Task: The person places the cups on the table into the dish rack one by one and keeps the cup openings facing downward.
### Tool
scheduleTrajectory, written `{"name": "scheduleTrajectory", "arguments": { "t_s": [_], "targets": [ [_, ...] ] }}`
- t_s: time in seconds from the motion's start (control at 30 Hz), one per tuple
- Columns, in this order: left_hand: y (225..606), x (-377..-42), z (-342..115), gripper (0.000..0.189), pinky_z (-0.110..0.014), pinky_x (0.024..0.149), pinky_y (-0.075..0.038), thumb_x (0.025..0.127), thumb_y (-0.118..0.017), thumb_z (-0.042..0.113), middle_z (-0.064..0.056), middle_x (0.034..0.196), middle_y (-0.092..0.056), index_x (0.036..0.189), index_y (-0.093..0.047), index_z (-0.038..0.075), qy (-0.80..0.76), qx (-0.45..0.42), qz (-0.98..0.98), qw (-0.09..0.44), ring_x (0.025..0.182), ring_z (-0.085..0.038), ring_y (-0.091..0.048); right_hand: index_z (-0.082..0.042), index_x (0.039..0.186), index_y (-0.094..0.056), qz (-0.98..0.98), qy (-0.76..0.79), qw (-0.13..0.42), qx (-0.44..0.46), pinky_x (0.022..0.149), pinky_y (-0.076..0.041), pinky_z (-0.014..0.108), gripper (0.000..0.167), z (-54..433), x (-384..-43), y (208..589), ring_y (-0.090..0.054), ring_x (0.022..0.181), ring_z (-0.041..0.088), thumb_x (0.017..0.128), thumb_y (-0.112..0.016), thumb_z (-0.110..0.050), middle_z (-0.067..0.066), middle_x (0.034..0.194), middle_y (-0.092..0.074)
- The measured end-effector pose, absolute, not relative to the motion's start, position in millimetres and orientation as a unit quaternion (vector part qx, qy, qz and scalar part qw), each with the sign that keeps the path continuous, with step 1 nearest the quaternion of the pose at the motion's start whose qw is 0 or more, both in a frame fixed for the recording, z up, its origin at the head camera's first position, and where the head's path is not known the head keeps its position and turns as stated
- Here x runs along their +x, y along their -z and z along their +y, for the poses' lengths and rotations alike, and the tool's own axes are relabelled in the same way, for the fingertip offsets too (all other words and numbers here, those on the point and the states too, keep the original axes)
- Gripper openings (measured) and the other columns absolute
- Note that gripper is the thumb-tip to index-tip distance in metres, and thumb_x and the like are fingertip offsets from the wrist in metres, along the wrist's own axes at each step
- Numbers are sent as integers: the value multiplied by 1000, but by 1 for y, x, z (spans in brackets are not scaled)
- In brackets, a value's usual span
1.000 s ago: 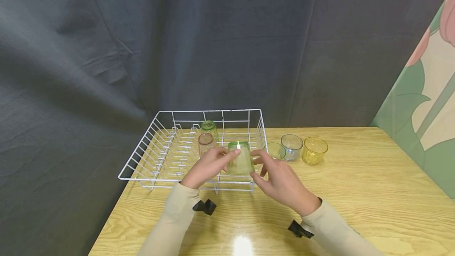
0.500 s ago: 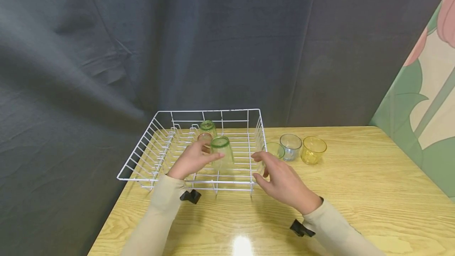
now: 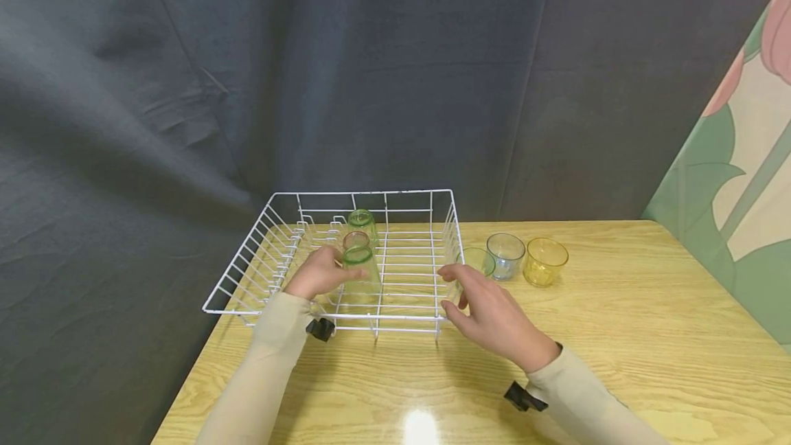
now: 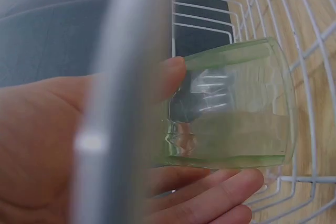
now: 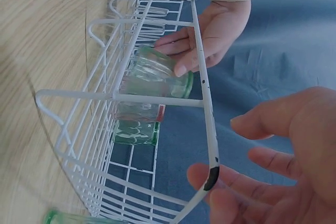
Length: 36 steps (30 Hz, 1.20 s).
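My left hand [image 3: 316, 272] grips a green drinking glass [image 3: 364, 279] from its left side, thumb in front and fingers behind. The glass is upside down, low inside the front of the white wire dish rack [image 3: 404, 318]. The right wrist view shows that glass [image 5: 152, 72] leaning slightly, close to the rack's bottom wires. Right behind it stand an upturned pink glass [image 3: 356, 239], partly hidden, and a smaller-looking upturned green glass [image 3: 362, 220]. At the rack's right front corner, my right hand [image 3: 491, 314] hovers with loosely bent fingers and holds nothing.
Just right of the rack, a green-rimmed glass [image 3: 480, 261], a blue glass [image 3: 507, 257] and a yellow glass [image 3: 545, 263] stand upright on the wooden table [image 3: 649, 321]. Upright wire prongs [image 3: 287, 253] line the rack's left part. A dark curtain [image 3: 395, 88] hangs behind.
My left hand has carried the green glass leftward and lower into the rack, in front of the pink one. My right hand has let go of that glass and stays nearly in place.
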State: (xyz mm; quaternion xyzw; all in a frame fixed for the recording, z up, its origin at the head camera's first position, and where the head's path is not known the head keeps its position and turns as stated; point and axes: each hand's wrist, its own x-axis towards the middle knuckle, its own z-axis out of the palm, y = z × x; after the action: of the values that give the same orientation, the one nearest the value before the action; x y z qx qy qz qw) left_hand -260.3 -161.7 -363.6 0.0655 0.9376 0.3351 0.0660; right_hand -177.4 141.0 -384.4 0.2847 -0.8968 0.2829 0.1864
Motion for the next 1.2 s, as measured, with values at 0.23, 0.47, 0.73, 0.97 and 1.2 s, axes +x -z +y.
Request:
{"name": "scheduleTrajectory", "arguments": {
  "t_s": [0.23, 0.47, 0.73, 0.97, 1.2],
  "targets": [
    [374, -264, -163, 38, -27, 47, -36, 76, -85, 26, 5, 58, -43, 62, -53, 12, -321, 57, 943, 65, 51, -12, -38, -10, 127, -56, -897, -280, 186, 287, 54, -44, 19, 44, 142, -178, 386, -57, 68, 3, 87, -75, -12, 3, 118, -66],
    [376, -263, -162, 49, -26, 46, -35, 70, -89, 22, 7, 52, -39, 55, -43, 17, -312, 51, 946, 70, 48, -10, -35, -9, 125, -58, -893, -279, 195, 294, 54, -44, 18, 42, 143, -179, 386, -58, 68, 6, 87, -75, -11, 3, 117, -66],
    [373, -261, -161, 41, -29, 51, -43, 65, -89, 17, 0, 62, -52, 59, -48, 12, -279, 47, 957, 70, 55, -16, -47, -10, 124, -59, -893, -275, 205, 293, 56, -45, 20, 41, 144, -179, 385, -60, 71, 12, 87, -75, -11, 2, 111, -66],
    [372, -259, -162, 40, -30, 52, -44, 66, -89, 18, -2, 65, -55, 60, -51, 11, -264, 44, 961, 74, 57, -17, -50, -11, 123, -59, -895, -279, 203, 282, 53, -43, 20, 38, 146, -179, 385, -61, 74, 13, 87, -73, -11, 1, 107, -64],
    [369, -257, -163, 42, -28, 51, -41, 68, -89, 19, 2, 62, -49, 60, -49, 14, -261, 50, 960, 84, 56, -15, -45, -8, 120, -61, -904, -269, 221, 247, 53, -43, 22, 34, 153, -183, 383, -59, 73, 12, 87, -71, -10, 5, 106, -66]
  ]
}}
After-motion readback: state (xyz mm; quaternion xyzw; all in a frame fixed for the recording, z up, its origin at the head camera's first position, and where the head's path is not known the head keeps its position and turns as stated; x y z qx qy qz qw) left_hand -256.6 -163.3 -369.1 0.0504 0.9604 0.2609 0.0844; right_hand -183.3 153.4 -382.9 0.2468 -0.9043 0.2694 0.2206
